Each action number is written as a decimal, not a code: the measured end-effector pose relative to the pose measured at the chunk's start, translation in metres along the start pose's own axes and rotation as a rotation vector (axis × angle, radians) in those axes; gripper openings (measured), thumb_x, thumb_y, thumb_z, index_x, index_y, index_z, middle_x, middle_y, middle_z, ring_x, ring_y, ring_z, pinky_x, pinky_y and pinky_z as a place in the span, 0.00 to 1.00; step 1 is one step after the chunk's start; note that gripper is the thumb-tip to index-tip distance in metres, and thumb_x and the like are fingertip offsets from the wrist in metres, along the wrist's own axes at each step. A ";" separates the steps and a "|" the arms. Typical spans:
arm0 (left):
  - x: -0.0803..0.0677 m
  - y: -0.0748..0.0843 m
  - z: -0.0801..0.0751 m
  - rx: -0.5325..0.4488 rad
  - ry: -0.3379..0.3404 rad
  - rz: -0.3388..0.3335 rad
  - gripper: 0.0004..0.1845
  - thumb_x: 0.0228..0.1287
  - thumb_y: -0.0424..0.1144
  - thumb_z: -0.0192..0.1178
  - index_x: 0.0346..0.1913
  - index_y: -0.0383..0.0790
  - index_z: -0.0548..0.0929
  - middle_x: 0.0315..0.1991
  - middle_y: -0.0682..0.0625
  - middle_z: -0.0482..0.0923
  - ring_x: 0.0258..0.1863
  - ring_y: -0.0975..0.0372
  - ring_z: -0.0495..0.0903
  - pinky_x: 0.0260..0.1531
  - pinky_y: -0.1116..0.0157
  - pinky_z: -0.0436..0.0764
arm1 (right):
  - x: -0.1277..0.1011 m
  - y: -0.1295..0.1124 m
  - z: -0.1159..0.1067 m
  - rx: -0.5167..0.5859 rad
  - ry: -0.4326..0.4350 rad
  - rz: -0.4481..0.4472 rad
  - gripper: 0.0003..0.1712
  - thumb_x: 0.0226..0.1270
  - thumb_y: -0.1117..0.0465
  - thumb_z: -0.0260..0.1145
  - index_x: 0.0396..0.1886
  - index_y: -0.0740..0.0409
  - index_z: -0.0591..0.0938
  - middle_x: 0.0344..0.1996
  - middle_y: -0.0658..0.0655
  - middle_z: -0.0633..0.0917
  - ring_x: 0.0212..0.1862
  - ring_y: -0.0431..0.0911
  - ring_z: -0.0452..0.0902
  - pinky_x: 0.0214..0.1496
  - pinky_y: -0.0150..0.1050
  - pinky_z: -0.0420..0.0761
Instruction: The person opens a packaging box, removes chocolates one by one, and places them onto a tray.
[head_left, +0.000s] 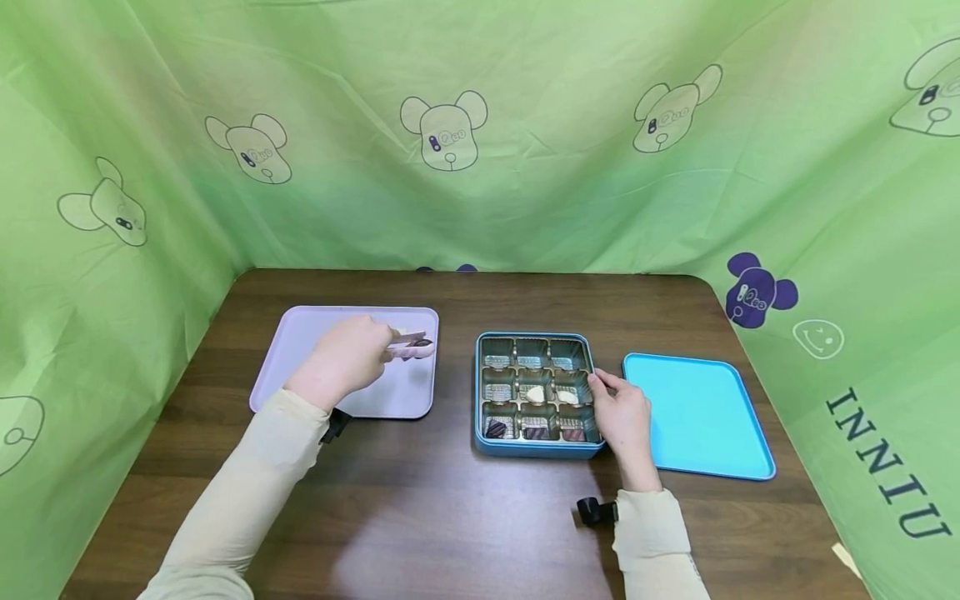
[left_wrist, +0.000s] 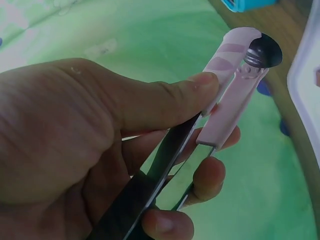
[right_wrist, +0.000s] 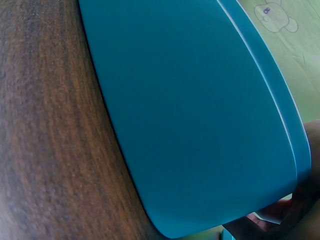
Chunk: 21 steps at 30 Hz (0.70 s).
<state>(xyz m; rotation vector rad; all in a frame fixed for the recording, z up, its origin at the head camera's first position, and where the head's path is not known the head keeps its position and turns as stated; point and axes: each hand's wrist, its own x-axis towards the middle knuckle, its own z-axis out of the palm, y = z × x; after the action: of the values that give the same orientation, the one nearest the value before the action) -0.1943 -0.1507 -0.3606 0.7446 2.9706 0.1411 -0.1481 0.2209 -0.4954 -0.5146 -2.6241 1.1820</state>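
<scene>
My left hand [head_left: 347,360] grips a pair of pink-tipped metal tongs [head_left: 411,346] over the lilac tray [head_left: 300,333]. In the left wrist view the thumb and fingers [left_wrist: 200,90] squeeze the tongs [left_wrist: 220,105], whose tips pinch a dark round chocolate [left_wrist: 263,51]. A blue box [head_left: 537,447] with gold compartments sits mid-table; it holds several chocolates, dark ones in the front row and pale ones in the middle row. My right hand [head_left: 624,417] rests against the box's right side, fingers touching its rim.
A turquoise lid [head_left: 697,417] lies flat right of the box and fills the right wrist view [right_wrist: 200,110]. The dark wooden table [head_left: 450,517] is ringed by green curtains with bear prints.
</scene>
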 end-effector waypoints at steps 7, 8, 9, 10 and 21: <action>-0.004 -0.025 0.008 -0.021 -0.021 -0.077 0.08 0.62 0.30 0.64 0.42 0.40 0.89 0.33 0.44 0.85 0.29 0.52 0.80 0.29 0.52 0.79 | 0.000 -0.001 0.002 0.010 -0.004 0.008 0.22 0.77 0.55 0.60 0.59 0.66 0.83 0.53 0.70 0.84 0.56 0.63 0.81 0.47 0.58 0.79; -0.004 -0.027 0.009 -0.022 -0.025 -0.088 0.08 0.62 0.30 0.64 0.42 0.40 0.89 0.34 0.44 0.85 0.29 0.53 0.80 0.29 0.52 0.79 | 0.000 -0.001 0.001 0.011 -0.004 0.009 0.22 0.77 0.55 0.60 0.59 0.66 0.83 0.53 0.70 0.84 0.56 0.63 0.81 0.48 0.59 0.79; -0.004 -0.030 0.010 -0.020 -0.031 -0.096 0.08 0.62 0.29 0.64 0.42 0.40 0.90 0.33 0.44 0.85 0.29 0.53 0.79 0.29 0.52 0.79 | 0.000 -0.001 0.001 0.007 -0.004 0.007 0.22 0.77 0.55 0.60 0.59 0.66 0.83 0.53 0.70 0.84 0.56 0.63 0.81 0.48 0.59 0.79; -0.003 -0.032 0.011 -0.018 -0.040 -0.103 0.08 0.62 0.30 0.64 0.41 0.41 0.90 0.33 0.44 0.85 0.28 0.53 0.79 0.29 0.53 0.78 | 0.000 -0.001 0.002 0.007 -0.003 0.007 0.22 0.77 0.55 0.60 0.59 0.66 0.83 0.53 0.70 0.84 0.56 0.63 0.81 0.49 0.59 0.79; 0.003 -0.047 0.027 0.000 -0.101 -0.168 0.07 0.61 0.28 0.59 0.34 0.41 0.86 0.34 0.43 0.83 0.30 0.51 0.79 0.29 0.50 0.79 | 0.001 0.000 0.001 0.010 0.003 0.009 0.22 0.77 0.55 0.61 0.59 0.66 0.83 0.53 0.70 0.84 0.56 0.63 0.81 0.50 0.59 0.79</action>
<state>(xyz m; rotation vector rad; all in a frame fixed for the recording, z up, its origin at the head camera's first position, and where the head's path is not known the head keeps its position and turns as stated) -0.2160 -0.1889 -0.3928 0.4832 2.9200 0.0903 -0.1491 0.2208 -0.4956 -0.5269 -2.6147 1.1953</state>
